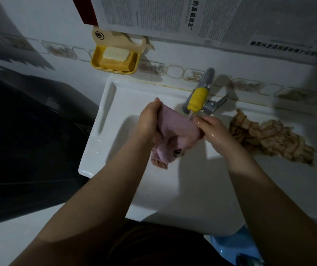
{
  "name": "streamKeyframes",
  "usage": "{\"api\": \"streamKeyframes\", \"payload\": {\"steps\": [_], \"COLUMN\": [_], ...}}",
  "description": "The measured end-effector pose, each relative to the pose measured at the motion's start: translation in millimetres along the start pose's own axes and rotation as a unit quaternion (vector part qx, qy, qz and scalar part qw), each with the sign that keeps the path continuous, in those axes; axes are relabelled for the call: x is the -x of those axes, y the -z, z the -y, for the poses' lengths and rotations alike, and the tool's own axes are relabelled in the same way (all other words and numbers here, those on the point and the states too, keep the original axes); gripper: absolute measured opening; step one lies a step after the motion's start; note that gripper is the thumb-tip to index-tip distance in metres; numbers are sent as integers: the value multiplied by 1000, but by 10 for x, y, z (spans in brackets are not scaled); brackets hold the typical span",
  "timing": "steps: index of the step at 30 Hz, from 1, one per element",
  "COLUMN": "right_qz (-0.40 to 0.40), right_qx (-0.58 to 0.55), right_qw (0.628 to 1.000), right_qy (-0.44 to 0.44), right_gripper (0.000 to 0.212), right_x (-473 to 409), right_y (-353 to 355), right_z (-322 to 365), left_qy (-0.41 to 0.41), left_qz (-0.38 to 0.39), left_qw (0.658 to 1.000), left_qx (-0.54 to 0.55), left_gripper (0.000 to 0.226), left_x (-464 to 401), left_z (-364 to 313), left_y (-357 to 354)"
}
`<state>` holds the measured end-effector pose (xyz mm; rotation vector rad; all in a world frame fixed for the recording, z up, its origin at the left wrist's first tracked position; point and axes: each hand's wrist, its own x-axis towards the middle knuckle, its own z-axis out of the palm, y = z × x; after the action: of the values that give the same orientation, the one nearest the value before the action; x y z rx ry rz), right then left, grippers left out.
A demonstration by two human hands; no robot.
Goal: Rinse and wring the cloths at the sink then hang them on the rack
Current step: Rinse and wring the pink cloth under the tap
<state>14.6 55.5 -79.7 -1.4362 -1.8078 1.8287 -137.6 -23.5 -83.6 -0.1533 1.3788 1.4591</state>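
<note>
So both hands are on the pink cloth [174, 129] in the middle of the frame, held over the white sink [104, 150]; the left hand [150, 121] has its fingers curled tight round the upper left end, and the right hand [211, 127], wet and shiny, grips the other end right under the tap [201, 93]; the tap has a yellow wrap round its spout. A loose tail of the pink cloth hangs down below the left hand, over the basin. Off to the right of the frame there's a brown checked cloth [268, 141] lying crumpled on the sink's ledge, just beside the right wrist; upper left there's a yellow soap dish [96, 62] on the tiled wall with a pale bar of soap [115, 53] in it; printed paper [173, 14] is stuck along the top.
</note>
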Motion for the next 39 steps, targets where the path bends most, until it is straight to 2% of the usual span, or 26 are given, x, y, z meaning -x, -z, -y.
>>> {"api": "streamKeyframes", "payload": {"steps": [2, 4, 8, 12, 14, 16, 20, 24, 27, 29, 32, 34, 35, 36, 37, 39], "right_qz": [-61, -95, -194, -169, -183, -197, -155, -192, -154, -182, -206, -175, -153, -158, -168, -183], "right_qx": [34, 79, 109, 145, 150, 121, 156, 109, 154, 160, 120, 162, 187, 204, 194, 162], "right_qw": [997, 991, 974, 974, 971, 973, 974, 975, 974, 968, 971, 970, 968, 964, 966, 970], "right_qy": [38, 46, 33, 49, 31, 16, 64, 14, 68, 61, 19, 48, 68, 66, 42, -3], "right_gripper": [29, 40, 32, 43, 39, 33, 42, 38, 41, 39, 33, 38, 41, 42, 41, 39], "right_x": [-6, -9, -133, -73, -125, -205, -78, -167, -23, -46, -121, -64, -28, -27, -59, -126], "right_y": [-216, -447, -433, -600, -545, -483, -680, -510, -686, -669, -535, -627, -681, -678, -617, -482], "right_z": [49, 143, 303, 231, 267, 303, 304, 372, 358, 324, 375, 349, 319, 306, 314, 338], "left_qy": [54, 69, 80, 54, 95, 153, 96, 145, 87, 97, 164, 127, 92, 80, 114, 154], "left_qz": [-24, -15, -3, -19, -19, 11, -31, -19, -50, -23, 12, 0, -2, 1, 23, 47], "left_qw": [998, 997, 994, 998, 995, 988, 995, 987, 994, 994, 986, 992, 994, 993, 993, 987], "left_qx": [7, 14, -75, -40, -8, -5, -17, -74, -51, -46, -2, 9, -65, -87, -12, -7], "left_gripper": [41, 48, 50, 48, 42, 42, 36, 52, 39, 37, 43, 39, 37, 35, 37, 44], "left_x": [10, 57, 115, 58, 134, 225, 116, 162, 88, 92, 71, 29, -15, -13, 18, 32], "left_z": [68, 144, 221, 160, 205, 162, -3, 73, -11, -22, 41, -11, -19, 0, 47, 97], "left_y": [-143, -320, -544, -491, -529, -567, -449, -506, -414, -411, -477, -429, -405, -396, -403, -422]}}
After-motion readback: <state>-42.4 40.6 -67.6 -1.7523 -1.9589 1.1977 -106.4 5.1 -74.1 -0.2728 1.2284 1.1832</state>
